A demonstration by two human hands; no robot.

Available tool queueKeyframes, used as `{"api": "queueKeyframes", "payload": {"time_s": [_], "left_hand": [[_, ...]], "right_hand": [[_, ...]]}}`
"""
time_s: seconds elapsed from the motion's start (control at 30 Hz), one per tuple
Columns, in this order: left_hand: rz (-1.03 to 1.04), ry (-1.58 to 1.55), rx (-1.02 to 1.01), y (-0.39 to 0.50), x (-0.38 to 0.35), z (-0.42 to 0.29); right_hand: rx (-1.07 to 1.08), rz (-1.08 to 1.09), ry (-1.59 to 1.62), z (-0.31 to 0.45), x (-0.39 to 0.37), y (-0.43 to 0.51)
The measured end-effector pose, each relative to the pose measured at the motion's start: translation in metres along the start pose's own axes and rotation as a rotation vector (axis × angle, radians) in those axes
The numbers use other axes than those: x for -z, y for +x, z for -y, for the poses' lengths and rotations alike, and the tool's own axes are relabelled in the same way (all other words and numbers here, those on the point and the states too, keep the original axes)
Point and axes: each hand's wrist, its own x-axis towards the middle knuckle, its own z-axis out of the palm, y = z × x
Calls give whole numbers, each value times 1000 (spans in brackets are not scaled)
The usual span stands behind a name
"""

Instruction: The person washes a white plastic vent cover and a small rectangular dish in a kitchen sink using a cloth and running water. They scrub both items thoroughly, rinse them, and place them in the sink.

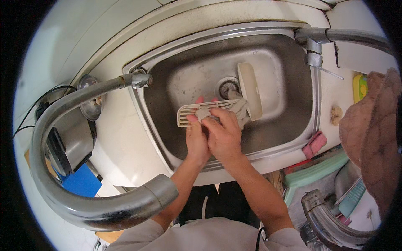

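Note:
Over the stainless steel sink [295, 94], my left hand [197, 138] holds a cream slatted plastic rack [182, 116] near its left end, thumb on top and fingertips showing beyond the far edge. My right hand [224, 133] presses a wet greyish cloth [240, 109] onto the slats; part of the cloth is bunched by my left thumb and the rest hangs at the rack's right end. Just right of the rack, a cream plastic tray or holder [250, 91] lies in the basin beside the drain [228, 88]. The hands hide the rack's middle.
A large curved metal faucet pipe [103, 213] arches at the left, its other end at the sink's corner. Right of the sink are a tap lever [329, 72], a pink sponge or cloth [315, 144], a tan scrubber [336, 115] and a hanging brown quilted cloth [364, 125]. A metal appliance [73, 138] stands left.

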Motion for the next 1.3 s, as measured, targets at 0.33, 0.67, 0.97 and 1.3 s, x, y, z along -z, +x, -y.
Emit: {"api": "queueKeyframes", "payload": {"time_s": [0.33, 0.67, 0.97, 1.3], "left_hand": [[22, -73, -40, -14, -6, -8], [61, 18, -7, -6, 8, -18], [-25, 394, -45, -15, 50, 4], [260, 1072, -96, -30, 60, -37]], "right_hand": [[-93, -21, -200, -38, 29, -17], [-37, 51, 11, -25, 8, -23], [-90, -5, 321, 27, -4, -1], [79, -6, 208, 11, -15, 19]]}}
